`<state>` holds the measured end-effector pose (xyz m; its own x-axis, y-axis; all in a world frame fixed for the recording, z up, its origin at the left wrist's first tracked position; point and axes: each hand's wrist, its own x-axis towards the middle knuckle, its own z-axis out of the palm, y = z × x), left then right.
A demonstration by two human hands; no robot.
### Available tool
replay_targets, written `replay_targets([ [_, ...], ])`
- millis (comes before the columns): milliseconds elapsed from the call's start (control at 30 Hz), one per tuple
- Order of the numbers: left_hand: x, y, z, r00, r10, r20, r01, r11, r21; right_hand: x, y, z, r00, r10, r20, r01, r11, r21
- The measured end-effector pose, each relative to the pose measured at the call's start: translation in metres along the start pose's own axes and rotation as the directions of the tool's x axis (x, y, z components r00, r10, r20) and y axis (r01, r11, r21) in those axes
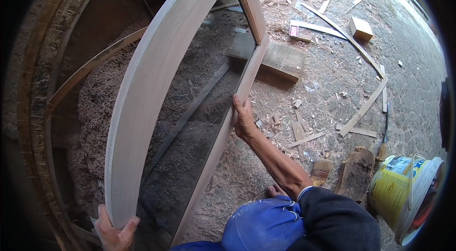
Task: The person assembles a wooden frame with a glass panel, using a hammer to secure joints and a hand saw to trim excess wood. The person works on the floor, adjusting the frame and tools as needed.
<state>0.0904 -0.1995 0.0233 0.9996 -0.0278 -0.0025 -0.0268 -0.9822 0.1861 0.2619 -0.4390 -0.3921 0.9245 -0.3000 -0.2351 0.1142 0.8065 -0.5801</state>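
The wooden frame (142, 94), with one curved side and one angled side, extends from 12 o'clock to 7 o'clock, left of centre. It is held tilted above the ground (403, 89). A transparent pane (185, 127) fills the space between the sides.

Left hand (114, 229): at 7 o'clock, gripping the lower end of the curved side, thumb against the near face. Right hand (244, 119): just right of centre, closed around the angled side below its corner; the fingertips are partly hidden.

Surrounding items: a flat wooden block (285, 61) lies at 1 o'clock, partly behind the frame; a smaller block (361, 29) stands at 2 o'clock. At 4 o'clock, a wide brush (321, 171) lies near a tilted yellow-and-white bucket (390, 189). A large curved wooden structure (39, 108) occupies 9 o'clock. Wood shavings (102, 104) are scattered across the ground.
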Motion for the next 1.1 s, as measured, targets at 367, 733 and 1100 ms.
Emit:
replay_targets([
  [367, -0.004, 0.000, 0.002, 0.999, -0.027, 0.033, 0.025, 0.998, 0.064, 0.000, -0.006, 0.002, 0.994, 0.088, -0.060, -0.086, 0.996, 0.029],
  [733, -0.005, -0.011, 0.010, 0.996, 0.083, -0.046, -0.068, 0.964, 0.259, -0.001, 0.001, -0.008, 0.999, 0.036, -0.023, -0.037, 0.999, -0.017],
  [1100, -0.013, -0.003, 0.003, 0.997, -0.013, 0.079, 0.020, 0.996, -0.089, -0.007, -0.003, -0.009, 0.999, 0.050, -0.015, -0.051, 0.999, -0.009],
])
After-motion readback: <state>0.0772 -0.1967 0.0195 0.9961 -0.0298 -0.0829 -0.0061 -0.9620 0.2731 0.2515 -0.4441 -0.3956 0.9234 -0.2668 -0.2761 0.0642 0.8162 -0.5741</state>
